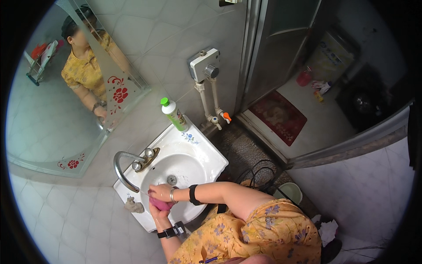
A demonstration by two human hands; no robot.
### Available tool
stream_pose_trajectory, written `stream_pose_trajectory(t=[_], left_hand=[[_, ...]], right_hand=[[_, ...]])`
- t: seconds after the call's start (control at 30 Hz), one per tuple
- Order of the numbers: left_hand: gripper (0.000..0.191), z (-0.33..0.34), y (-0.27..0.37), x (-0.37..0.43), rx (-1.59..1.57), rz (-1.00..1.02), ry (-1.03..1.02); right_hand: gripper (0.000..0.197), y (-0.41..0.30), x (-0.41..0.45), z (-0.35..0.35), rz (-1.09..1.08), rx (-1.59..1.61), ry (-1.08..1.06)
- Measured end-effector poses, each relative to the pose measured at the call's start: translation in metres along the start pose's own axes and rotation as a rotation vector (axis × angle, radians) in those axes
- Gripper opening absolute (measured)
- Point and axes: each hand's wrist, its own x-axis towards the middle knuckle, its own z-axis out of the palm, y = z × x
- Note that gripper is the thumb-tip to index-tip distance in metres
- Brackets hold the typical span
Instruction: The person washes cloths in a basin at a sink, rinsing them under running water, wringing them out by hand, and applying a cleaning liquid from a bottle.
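Observation:
A wet-looking pink cloth (162, 203) is bunched between both hands over the near left side of a white ceramic washbasin (194, 168). My left hand (157, 212) grips it from below. My right hand (161, 192) presses on it from above, with a metal bangle at the wrist. The chrome gooseneck tap (123, 175) arches over, and a thin stream of water falls from its spout by my fingers. Past my right hand the metal drain (171, 180) shows in the bowl. A crumpled grey-beige rag (134, 205) lies on the basin's left corner.
A green-and-white squeeze bottle (175, 116) stands on the basin's far corner. Beyond are a wall-mounted control box (205, 65) with pipes and a mirror (59, 128) reflecting a person. A red mat (279, 117) lies past the doorway; a pale bucket (290, 193) stands at right.

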Motion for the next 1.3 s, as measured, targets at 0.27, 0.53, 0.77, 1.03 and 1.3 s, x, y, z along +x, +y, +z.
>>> stream_pose_trajectory(t=[0.27,0.53,0.77,1.03,1.3], left_hand=[[0.036,0.005,0.0,-0.004,0.023,0.03,0.028],[0.048,-0.03,0.002,0.0,0.035,-0.012,0.106],[0.051,-0.1,-0.009,0.03,-0.094,-0.039,0.009],[0.035,-0.005,-0.008,0.002,0.03,0.008,0.125],[0.035,-0.035,0.003,0.013,-0.062,0.021,0.025]], right_hand=[[0.024,0.003,-0.01,0.004,-0.366,-0.375,0.076],[0.027,0.021,0.02,-0.003,0.064,-0.053,0.092],[0.027,-0.017,-0.019,0.043,-0.447,0.001,-0.013],[0.025,0.025,0.024,0.003,-0.058,-0.244,0.027],[0.024,0.001,-0.018,0.025,-0.344,-0.096,0.161]])
